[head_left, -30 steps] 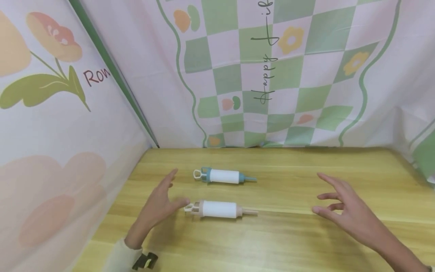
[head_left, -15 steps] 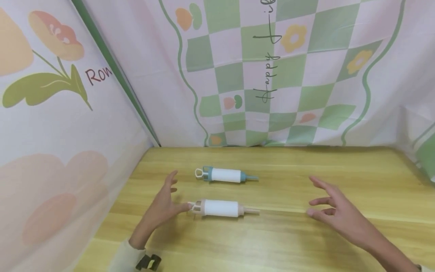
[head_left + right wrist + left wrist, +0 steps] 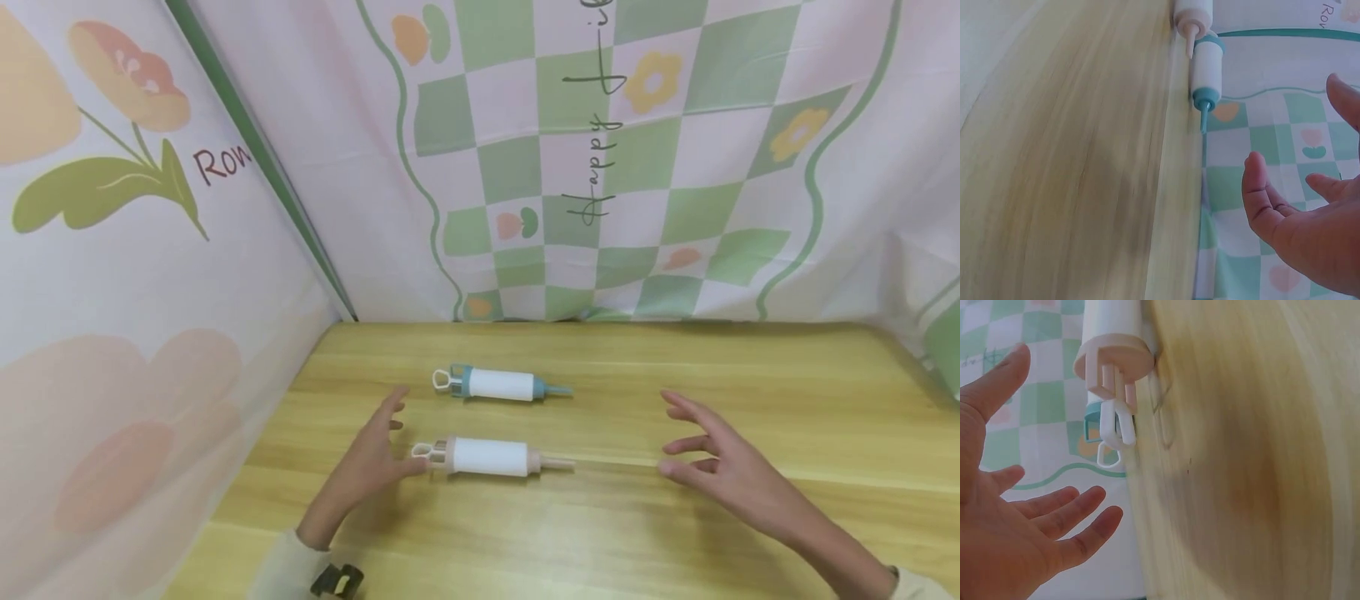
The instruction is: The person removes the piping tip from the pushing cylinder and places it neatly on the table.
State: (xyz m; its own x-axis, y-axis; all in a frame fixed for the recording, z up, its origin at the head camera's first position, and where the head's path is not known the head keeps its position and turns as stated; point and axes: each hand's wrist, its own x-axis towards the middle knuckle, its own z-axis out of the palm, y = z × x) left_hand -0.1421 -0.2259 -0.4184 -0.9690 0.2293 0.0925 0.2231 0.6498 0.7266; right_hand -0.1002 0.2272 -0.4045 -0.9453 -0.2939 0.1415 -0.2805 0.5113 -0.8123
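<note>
Two white-barrelled, syringe-like plungers lie side by side on the wooden table, nozzles toward the right and white loop handles toward the left. The pink-trimmed syringe (image 3: pixel 490 457) is nearer me; the blue-trimmed syringe (image 3: pixel 501 385) lies behind it. My left hand (image 3: pixel 367 462) hovers with fingers spread at the handle end of the pink one, its thumb overlapping the loop in the head view. In the left wrist view the left hand (image 3: pixel 1029 512) is apart from the pink syringe's handle (image 3: pixel 1116 425). My right hand (image 3: pixel 731 475) holds nothing, fingers loosely bent, well right of both nozzles.
A wooden table (image 3: pixel 600 533) spans the foreground. Behind it hangs a green-checked cloth (image 3: pixel 570 167) that meets the table's back edge. A flower-printed cloth (image 3: pixel 135 292) walls off the left side.
My right hand has moved left, closer to the nozzles. The left hand has shifted slightly right along the pink syringe's handle. Both syringes stay where they lie; the view has tilted slightly.
</note>
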